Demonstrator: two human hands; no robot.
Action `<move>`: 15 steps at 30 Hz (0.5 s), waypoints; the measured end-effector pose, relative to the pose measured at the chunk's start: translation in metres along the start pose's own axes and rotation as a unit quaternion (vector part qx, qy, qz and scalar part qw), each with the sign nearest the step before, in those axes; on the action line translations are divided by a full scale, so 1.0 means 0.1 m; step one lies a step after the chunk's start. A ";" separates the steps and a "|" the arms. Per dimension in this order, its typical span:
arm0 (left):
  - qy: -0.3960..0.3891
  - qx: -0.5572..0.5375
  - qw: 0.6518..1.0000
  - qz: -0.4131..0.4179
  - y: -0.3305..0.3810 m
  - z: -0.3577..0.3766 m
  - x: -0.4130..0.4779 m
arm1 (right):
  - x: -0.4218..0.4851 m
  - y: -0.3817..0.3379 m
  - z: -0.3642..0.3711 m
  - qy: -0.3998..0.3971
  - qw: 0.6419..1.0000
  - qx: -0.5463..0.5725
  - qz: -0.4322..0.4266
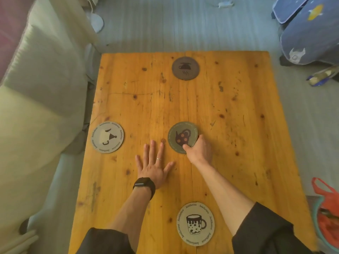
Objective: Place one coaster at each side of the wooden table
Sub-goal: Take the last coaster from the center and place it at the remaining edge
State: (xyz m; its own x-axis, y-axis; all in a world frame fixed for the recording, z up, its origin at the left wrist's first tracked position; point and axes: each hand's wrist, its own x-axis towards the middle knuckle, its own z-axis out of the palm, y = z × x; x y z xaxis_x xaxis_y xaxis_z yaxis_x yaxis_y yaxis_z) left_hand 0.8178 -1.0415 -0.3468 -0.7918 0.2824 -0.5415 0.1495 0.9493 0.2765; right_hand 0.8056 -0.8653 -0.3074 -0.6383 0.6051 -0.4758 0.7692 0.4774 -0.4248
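Several round coasters lie on the wooden table (238, 116). A dark coaster with a steaming cup (185, 68) sits near the far edge. By the left edge is a pale coaster (107, 137), and a pale mug coaster (195, 224) is near the front edge. In the middle lies a grey-green teapot coaster (180, 135). My right hand (199, 150) pinches its near right rim, thumb on top. Just left of that coaster, my left hand (156, 164) lies flat on the wood with fingers spread, holding nothing. A ring and a dark watch are on it.
A pale sofa (36, 107) runs along the table's left side. Blue bags (310, 33) lie on the floor at the far right. A red mesh bag (328, 204) sits by the table's near right corner. Grey floor surrounds the table.
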 end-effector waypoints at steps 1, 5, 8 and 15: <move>-0.018 0.003 1.000 -0.001 0.01 -0.03 0.00 | -0.03 -0.01 -0.01 -0.017 1.000 0.015 -0.002; -0.094 -0.009 0.996 0.005 0.04 -0.39 -0.01 | -0.36 0.01 -0.25 -0.082 0.974 0.205 0.042; -0.132 -0.149 0.980 -0.027 0.12 -0.84 -0.10 | -0.82 0.18 -0.54 -0.111 0.950 0.285 0.058; -0.267 -0.463 0.844 -0.027 0.66 -1.27 -1.18 | -1.96 0.90 -1.25 -0.174 0.883 0.429 0.083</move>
State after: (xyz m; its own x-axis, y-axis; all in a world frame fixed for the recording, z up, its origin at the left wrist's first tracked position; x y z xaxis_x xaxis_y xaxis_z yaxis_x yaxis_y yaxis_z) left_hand 0.8456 -1.0294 -0.1641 -0.3647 0.4993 -0.7859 -0.6023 0.5172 0.6081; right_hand 1.0043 -0.8615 -0.1565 -0.6046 0.3181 -0.7303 0.6424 -0.3473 -0.6831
